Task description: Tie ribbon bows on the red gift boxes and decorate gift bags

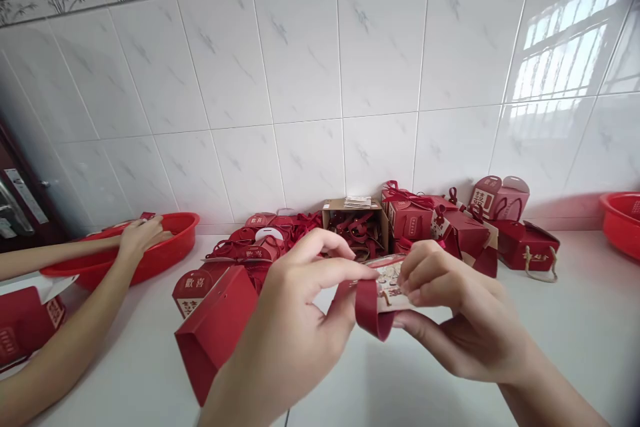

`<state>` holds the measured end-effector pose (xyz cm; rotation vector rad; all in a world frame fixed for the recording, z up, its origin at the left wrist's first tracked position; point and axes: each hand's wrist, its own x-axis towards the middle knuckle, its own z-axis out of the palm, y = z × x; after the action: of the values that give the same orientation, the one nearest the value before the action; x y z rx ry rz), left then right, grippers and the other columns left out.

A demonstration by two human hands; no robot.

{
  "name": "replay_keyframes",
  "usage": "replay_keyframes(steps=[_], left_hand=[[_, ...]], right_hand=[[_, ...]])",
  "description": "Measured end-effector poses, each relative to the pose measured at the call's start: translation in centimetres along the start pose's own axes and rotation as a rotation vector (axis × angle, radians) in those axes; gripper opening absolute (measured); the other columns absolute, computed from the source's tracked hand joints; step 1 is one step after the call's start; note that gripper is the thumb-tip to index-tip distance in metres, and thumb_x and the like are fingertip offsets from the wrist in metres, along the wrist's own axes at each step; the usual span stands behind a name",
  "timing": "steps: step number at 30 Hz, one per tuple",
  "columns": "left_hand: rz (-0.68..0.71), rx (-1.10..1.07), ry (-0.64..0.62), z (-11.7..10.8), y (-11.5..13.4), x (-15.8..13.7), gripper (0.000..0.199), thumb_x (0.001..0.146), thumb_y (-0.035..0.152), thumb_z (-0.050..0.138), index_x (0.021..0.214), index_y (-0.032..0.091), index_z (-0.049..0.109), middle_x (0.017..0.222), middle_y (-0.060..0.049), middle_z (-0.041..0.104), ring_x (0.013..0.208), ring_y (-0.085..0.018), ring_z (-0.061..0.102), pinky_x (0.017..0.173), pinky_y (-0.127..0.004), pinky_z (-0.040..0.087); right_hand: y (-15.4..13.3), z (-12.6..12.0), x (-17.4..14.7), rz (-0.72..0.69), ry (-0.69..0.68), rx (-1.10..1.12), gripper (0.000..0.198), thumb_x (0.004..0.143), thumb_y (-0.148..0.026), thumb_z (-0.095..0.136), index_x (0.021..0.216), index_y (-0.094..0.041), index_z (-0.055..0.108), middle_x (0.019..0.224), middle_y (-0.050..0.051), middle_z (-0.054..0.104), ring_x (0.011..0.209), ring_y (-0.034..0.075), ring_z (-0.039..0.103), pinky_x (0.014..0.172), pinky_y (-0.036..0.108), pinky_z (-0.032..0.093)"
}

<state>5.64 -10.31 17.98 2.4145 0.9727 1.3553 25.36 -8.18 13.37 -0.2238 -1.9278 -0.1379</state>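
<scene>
The left hand is bent to a narrow pinch at a smooth red band, which curls into a loop. The right hand grips a cream, printed piece, fingers curled over it, thumb below. Both are held above the pale, smooth bench, in front of an open cardboard box of dark red ribbons.

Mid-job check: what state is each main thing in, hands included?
Left hand, fingers closed on the red strip
Right hand, closed on the printed piece
Red strip, bent into a loop
Printed piece, held up
Cardboard carton, open, holding red bands
Rope-handled box, closed, handle hanging
Left basin, co-worker's hand at it
Right basin, partly out of view
</scene>
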Motion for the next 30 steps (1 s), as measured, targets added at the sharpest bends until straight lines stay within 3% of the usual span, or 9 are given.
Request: replay_keyframes(steps=[5,10,17,21,30], left_hand=[[-0.109,-0.172,-0.013,1.1,0.5,-0.3,0.032,0.078,0.004,0.061,0.091,0.029,0.076,0.077,0.004,0.074,0.076,-0.012,0.069,0.068,-0.017,0.056],[-0.228,-0.196,-0.071,0.5,0.6,-0.3,0.025,0.081,0.009,0.062,0.090,0.027,0.076,0.083,0.005,0.077,0.076,-0.011,0.070,0.067,-0.014,0.055],[-0.169,-0.161,-0.146,0.3,0.4,-0.2,0.019,0.084,0.013,0.061,0.086,0.026,0.075,0.082,0.005,0.076,0.077,-0.011,0.069,0.070,-0.016,0.054],[-0.073,-0.085,-0.154,0.4,0.0,-0.3,0.019,0.086,0.017,0.061,0.093,0.028,0.074,0.090,0.004,0.076,0.081,-0.013,0.068,0.072,-0.018,0.054],[0.043,-0.077,-0.157,0.1,0.3,-0.4,0.024,0.084,0.009,0.058,0.093,0.027,0.072,0.087,0.004,0.074,0.080,-0.013,0.068,0.071,-0.019,0.054]], right_hand=[[-0.1,-0.2,0.1,-0.008,0.001,-0.034,0.021,0.082,-0.010,0.065,0.090,-0.023,0.050,0.071,0.002,0.051,0.067,0.017,0.051,0.058,0.033,0.045],[-0.2,-0.2,0.1,-0.035,0.028,-0.043,0.020,0.082,-0.008,0.065,0.087,-0.019,0.049,0.070,0.002,0.050,0.067,0.016,0.049,0.058,0.033,0.043],[0.0,0.0,0.2,-0.048,0.024,-0.035,0.022,0.082,-0.006,0.066,0.086,-0.018,0.048,0.070,0.001,0.050,0.066,0.015,0.048,0.059,0.033,0.043],[0.0,0.0,0.2,-0.045,0.024,-0.035,0.020,0.083,-0.008,0.066,0.086,-0.018,0.048,0.070,0.002,0.050,0.066,0.015,0.047,0.058,0.033,0.042],[0.0,-0.1,0.1,-0.051,0.023,-0.030,0.020,0.083,-0.008,0.066,0.086,-0.018,0.049,0.069,0.001,0.051,0.066,0.015,0.049,0.059,0.034,0.044]])
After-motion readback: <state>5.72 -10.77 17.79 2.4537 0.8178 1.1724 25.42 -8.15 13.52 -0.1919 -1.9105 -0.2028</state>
